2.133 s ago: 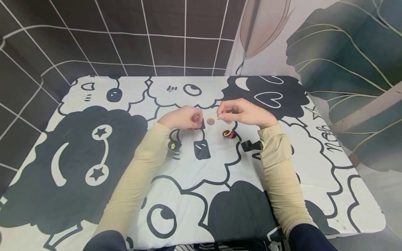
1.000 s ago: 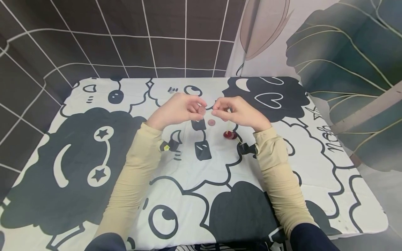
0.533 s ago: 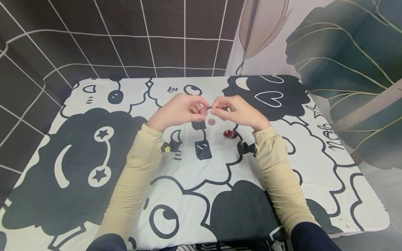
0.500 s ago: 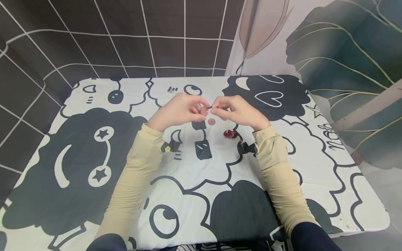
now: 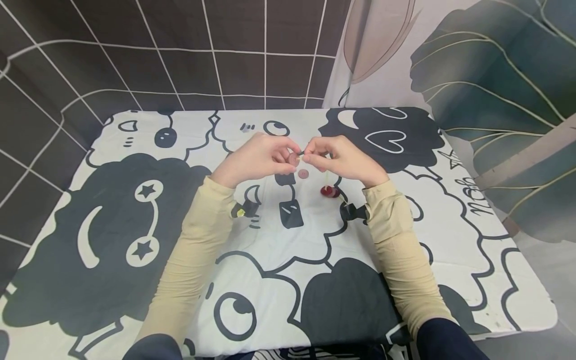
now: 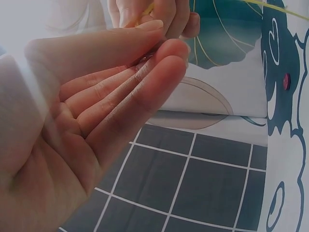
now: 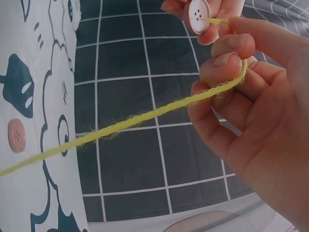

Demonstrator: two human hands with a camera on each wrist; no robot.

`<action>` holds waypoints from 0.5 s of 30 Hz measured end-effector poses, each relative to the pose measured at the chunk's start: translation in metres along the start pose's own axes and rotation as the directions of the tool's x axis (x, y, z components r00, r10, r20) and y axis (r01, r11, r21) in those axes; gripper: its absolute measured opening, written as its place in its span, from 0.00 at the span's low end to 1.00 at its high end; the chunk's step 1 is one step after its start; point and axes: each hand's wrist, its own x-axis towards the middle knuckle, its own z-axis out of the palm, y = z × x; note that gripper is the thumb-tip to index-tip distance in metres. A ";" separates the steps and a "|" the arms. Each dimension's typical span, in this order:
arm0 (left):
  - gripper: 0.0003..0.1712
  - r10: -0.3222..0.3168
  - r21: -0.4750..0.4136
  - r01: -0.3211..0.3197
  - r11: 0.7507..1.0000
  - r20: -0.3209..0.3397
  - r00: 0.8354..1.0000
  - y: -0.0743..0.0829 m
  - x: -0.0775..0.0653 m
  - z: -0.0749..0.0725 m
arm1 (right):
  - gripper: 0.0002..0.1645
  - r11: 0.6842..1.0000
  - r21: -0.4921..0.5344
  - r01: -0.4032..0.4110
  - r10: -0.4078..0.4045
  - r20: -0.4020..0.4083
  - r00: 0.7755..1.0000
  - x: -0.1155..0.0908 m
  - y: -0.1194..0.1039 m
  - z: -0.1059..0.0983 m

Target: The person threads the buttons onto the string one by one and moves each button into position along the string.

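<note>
Between the thumb and fingers of my left hand [image 5: 256, 159] a round pink button [image 5: 294, 159] is pinched on edge above the table. Its several small holes show in the right wrist view. My right hand [image 5: 344, 159] pinches a fuzzy yellow yarn [image 7: 154, 113] close to its end. The thin tip touches the button's face at a hole; whether it passes through cannot be seen. From the right fingers the yarn trails down to red buttons [image 5: 330, 191] on the table. Another pink button [image 5: 303, 174] lies flat on the cloth below the hands.
A black-and-white cartoon cloth [image 5: 279, 250] covers the table. Behind and to the left hangs a dark curtain with a white grid [image 5: 180, 70]. A leaf-patterned curtain [image 5: 490, 100] hangs at the right.
My left hand has risen from the table and turned, showing the pink button. My right hand has shifted slightly left, bringing the yarn's tip to the button. Over the last half second both hands barely move.
</note>
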 end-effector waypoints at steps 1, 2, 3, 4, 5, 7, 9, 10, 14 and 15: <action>0.19 0.002 0.001 -0.002 1.000 0.001 1.000 0.000 0.000 0.000 | 0.07 1.000 -0.002 0.002 -0.002 0.002 1.000 0.000 0.000 0.000; 0.19 0.004 0.003 -0.004 1.000 0.002 1.000 0.000 0.000 0.000 | 0.07 1.000 -0.003 0.006 -0.006 0.004 1.000 0.001 0.001 0.000; 0.19 0.007 0.007 -0.007 1.000 0.002 1.000 0.000 0.000 0.000 | 0.07 1.000 -0.006 0.009 -0.009 0.006 1.000 0.001 0.001 0.000; 0.19 0.009 0.008 -0.009 1.000 0.002 1.000 0.001 0.000 0.000 | 0.07 1.000 -0.010 0.012 -0.012 0.008 1.000 0.001 0.002 0.000; 0.19 0.012 0.009 -0.012 1.000 0.000 1.000 0.000 0.000 0.000 | 0.07 1.000 -0.014 0.016 -0.016 0.011 1.000 0.001 0.003 0.001; 0.19 0.017 0.012 -0.017 1.000 -0.004 1.000 0.000 0.001 0.000 | 0.07 1.000 -0.017 0.020 -0.020 0.016 1.000 0.002 0.003 0.000; 0.19 0.018 0.013 -0.017 1.000 -0.007 1.000 -0.001 0.001 0.000 | 0.07 1.000 -0.018 0.025 -0.024 0.020 0.999 0.002 0.003 0.000; 0.19 0.018 0.013 -0.018 1.000 -0.008 1.000 -0.001 0.001 0.000 | 0.07 1.000 -0.017 0.025 -0.025 0.022 0.999 0.002 0.003 0.000; 0.18 0.014 0.013 -0.014 1.000 -0.013 1.000 -0.002 0.001 0.000 | 0.06 1.000 -0.015 0.023 -0.023 0.018 1.000 0.001 0.001 0.000; 0.18 0.013 0.012 -0.013 1.000 -0.013 1.000 -0.002 0.001 0.001 | 0.06 1.000 -0.012 0.021 -0.021 0.015 1.000 0.001 0.000 0.000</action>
